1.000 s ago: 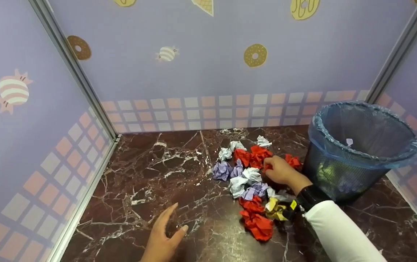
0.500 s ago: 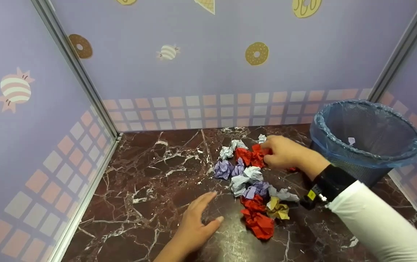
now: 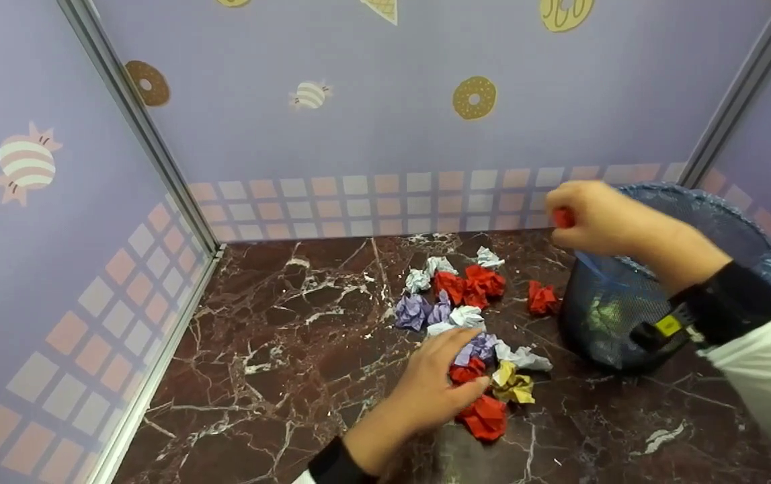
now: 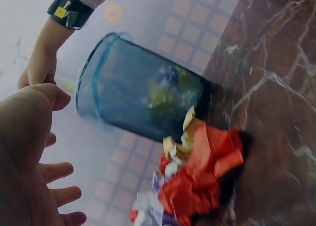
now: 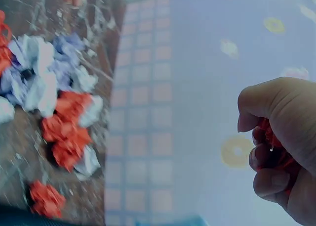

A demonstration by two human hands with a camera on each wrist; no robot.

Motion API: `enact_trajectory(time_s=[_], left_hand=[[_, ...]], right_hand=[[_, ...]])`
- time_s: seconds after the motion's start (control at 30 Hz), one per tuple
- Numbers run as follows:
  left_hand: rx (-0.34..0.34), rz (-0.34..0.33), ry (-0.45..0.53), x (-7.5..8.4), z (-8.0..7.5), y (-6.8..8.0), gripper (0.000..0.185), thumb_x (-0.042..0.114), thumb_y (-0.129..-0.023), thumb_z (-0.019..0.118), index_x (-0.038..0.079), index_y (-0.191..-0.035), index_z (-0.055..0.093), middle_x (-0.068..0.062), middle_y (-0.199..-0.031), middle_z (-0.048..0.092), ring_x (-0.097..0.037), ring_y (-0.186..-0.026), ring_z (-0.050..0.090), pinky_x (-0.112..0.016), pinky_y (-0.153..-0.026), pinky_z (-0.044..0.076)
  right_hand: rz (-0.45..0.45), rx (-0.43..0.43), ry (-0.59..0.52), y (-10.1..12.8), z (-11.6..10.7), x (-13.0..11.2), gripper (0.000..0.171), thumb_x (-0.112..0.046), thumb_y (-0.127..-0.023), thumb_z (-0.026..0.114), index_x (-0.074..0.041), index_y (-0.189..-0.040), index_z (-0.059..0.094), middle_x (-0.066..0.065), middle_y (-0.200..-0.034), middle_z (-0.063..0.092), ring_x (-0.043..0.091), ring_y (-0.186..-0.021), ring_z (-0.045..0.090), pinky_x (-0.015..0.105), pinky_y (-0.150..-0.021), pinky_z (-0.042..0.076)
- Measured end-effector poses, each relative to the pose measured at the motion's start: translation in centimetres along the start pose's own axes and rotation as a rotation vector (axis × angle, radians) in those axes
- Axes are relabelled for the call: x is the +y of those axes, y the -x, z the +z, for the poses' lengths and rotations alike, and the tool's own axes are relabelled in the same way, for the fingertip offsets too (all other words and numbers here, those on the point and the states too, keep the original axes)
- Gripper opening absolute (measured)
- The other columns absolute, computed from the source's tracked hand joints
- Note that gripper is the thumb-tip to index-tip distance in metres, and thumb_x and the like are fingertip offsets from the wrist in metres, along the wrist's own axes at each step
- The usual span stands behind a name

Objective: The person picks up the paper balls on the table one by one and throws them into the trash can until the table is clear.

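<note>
My right hand [image 3: 603,218] is raised at the left rim of the bin, its fingers curled around a crumpled red paper ball [image 5: 270,137] that is mostly hidden in the palm. Low over the near part of the paper pile, my left hand [image 3: 429,383] has its fingers spread and holds nothing. Beside its thumb lie a red paper ball [image 3: 484,418] and a yellow one [image 3: 513,384]. A purple paper ball [image 3: 480,347] shows just past its fingertips. In the left wrist view the spread fingers [image 4: 64,195] are away from the papers.
A mesh bin [image 3: 587,323] lined with a blue bag stands at the right, with crumpled paper inside. More purple [image 3: 412,312], white [image 3: 467,317] and red balls [image 3: 484,281] lie farther back. One red ball [image 3: 542,298] sits near the bin's base. Patterned walls [image 3: 358,134] enclose the table.
My right hand has taken a red paper ball from the pile and moved up and right to the bin's rim. My left hand has moved right, over the pile's near part.
</note>
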State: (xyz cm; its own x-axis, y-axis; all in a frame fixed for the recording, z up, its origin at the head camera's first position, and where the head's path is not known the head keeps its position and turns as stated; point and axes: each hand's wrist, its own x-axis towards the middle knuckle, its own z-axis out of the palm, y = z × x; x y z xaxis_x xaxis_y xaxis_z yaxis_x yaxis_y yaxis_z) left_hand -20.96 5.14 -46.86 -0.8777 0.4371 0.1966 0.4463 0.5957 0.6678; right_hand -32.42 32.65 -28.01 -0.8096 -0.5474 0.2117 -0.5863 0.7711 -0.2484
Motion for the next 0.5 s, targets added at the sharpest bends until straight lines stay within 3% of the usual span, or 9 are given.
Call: enact_trajectory(time_s=[0.17, 0.3, 0.5], left_hand=[[-0.019, 0.101, -0.037, 1.6, 1.0, -1.8, 0.071, 0.052, -0.089, 0.059, 0.044, -0.150, 0.025, 0.012, -0.155, 0.030, -0.018, -0.141, 0.034, -0.057, -0.111, 0.030], [-0.039, 0.155, -0.085, 2.9, 1.9, -3.0, 0.072, 0.054, -0.089, 0.059, 0.044, -0.151, 0.024, 0.010, -0.156, 0.030, -0.021, -0.141, 0.034, -0.058, -0.109, 0.032], [-0.127, 0.174, -0.185, 5.3, 3.6, -4.6, 0.075, 0.059, -0.090, 0.054, 0.047, -0.151, 0.013, 0.014, -0.160, 0.016, -0.019, -0.145, 0.025, -0.053, -0.112, 0.030]], right_hand=[[0.067, 0.104, 0.024, 1.6, -3.0, 2.8, 0.022, 0.000, -0.076, 0.067, -0.014, -0.088, 0.055, 0.001, -0.063, 0.049, 0.014, -0.053, 0.044, 0.027, -0.047, 0.042], [0.152, 0.161, 0.091, 3.0, -4.5, 5.8, 0.013, -0.008, -0.079, 0.068, -0.013, -0.082, 0.057, 0.004, -0.066, 0.052, 0.016, -0.056, 0.045, 0.027, -0.048, 0.038], [0.304, 0.187, 0.125, 4.7, -5.2, 10.5, 0.014, -0.019, -0.080, 0.069, -0.010, -0.082, 0.059, 0.008, -0.076, 0.054, 0.021, -0.065, 0.047, 0.029, -0.054, 0.035]])
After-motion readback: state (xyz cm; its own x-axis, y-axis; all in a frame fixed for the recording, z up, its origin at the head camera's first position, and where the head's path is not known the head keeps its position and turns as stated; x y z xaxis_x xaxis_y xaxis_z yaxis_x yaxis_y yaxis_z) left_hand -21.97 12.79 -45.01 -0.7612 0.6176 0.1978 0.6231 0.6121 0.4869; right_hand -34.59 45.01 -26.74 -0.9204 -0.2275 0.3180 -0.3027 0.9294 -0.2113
